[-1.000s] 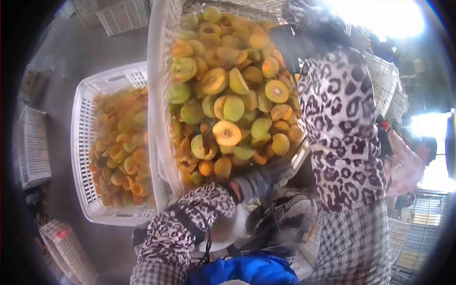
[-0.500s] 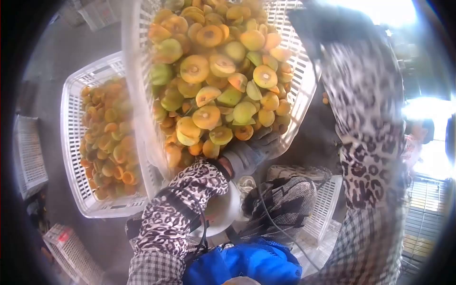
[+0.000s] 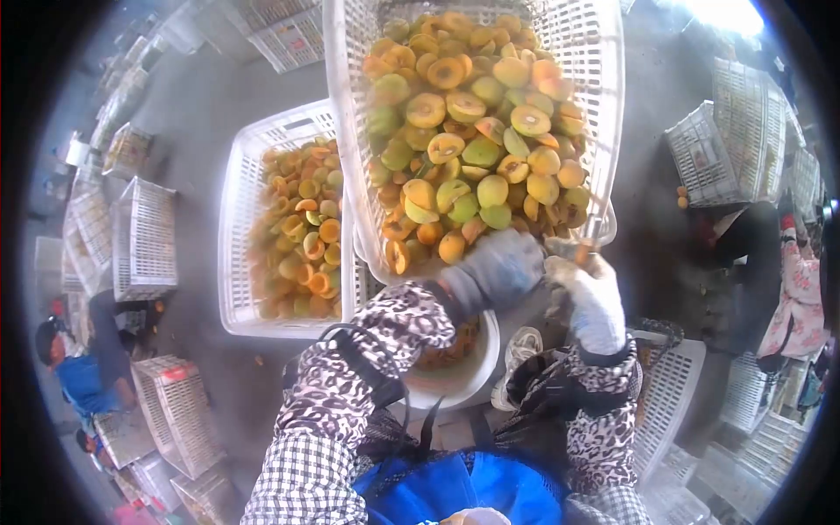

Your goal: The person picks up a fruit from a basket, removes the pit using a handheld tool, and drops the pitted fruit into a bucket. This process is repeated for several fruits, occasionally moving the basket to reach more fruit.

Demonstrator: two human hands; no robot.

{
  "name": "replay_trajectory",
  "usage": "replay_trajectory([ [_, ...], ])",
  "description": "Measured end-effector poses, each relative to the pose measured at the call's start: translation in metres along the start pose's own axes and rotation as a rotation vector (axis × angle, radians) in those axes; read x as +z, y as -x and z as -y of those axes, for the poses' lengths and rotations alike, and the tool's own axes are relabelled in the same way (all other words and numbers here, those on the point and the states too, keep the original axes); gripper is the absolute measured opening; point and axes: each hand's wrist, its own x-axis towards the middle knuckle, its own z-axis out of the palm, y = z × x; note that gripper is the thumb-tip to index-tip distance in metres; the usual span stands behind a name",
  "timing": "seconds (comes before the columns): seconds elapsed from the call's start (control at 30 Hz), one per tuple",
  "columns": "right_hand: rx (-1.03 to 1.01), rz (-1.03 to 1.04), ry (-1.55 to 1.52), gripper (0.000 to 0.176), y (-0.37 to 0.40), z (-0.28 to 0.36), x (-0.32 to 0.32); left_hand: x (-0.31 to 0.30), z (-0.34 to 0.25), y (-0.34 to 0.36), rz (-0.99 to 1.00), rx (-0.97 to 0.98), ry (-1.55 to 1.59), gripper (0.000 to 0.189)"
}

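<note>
A white slatted crate (image 3: 608,114) in front of me is heaped with halved apricots (image 3: 481,153), yellow, orange and green, some with the stone in them. My left hand (image 3: 503,267), in a grey glove, is at the crate's near edge; motion blurs its fingers. Just right of it, my right hand (image 3: 595,302) in a pale glove has its fingers pinched together. Something small and orange-brown shows at the fingertips, too blurred to name. Below my left forearm stands a white bucket (image 3: 477,381), partly hidden, with orange bits inside.
A second white crate (image 3: 229,227) of apricot halves stands on the floor at left. Another white crate (image 3: 674,394) is beside my right leg. Stacked crates (image 3: 744,131) stand at far right, others (image 3: 144,236) at left. People sit at both sides.
My right arm has come down and in from the upper right, beside my left hand. My left hand has risen out from under the crate's near edge. The view has shifted left.
</note>
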Motion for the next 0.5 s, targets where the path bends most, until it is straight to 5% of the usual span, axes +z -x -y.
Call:
replay_trajectory([
  [0.07, 0.082, 0.0, -0.067, 0.035, 0.0, -0.007, -0.004, -0.052, 0.01, -0.012, 0.198, -0.475, -0.001, 0.025],
  [0.13, 0.055, 0.051, -0.13, 0.036, -0.002, -0.014, -0.01, -0.036, 0.041, 0.006, -0.499, -0.625, -0.436, 0.041],
  [0.37, 0.01, 0.13, -0.229, 0.039, 0.0, -0.029, -0.028, -0.02, 0.075, 0.035, -0.248, -0.569, -0.768, 0.041],
  [0.47, -0.053, 0.164, -0.133, 0.045, 0.009, -0.026, -0.028, -0.043, 0.058, 0.029, -0.187, -0.602, -0.622, 0.027],
  [0.5, -0.178, 0.168, 0.031, 0.046, 0.011, -0.027, -0.025, -0.063, 0.032, 0.022, -0.461, -0.878, -0.059, 0.024],
])
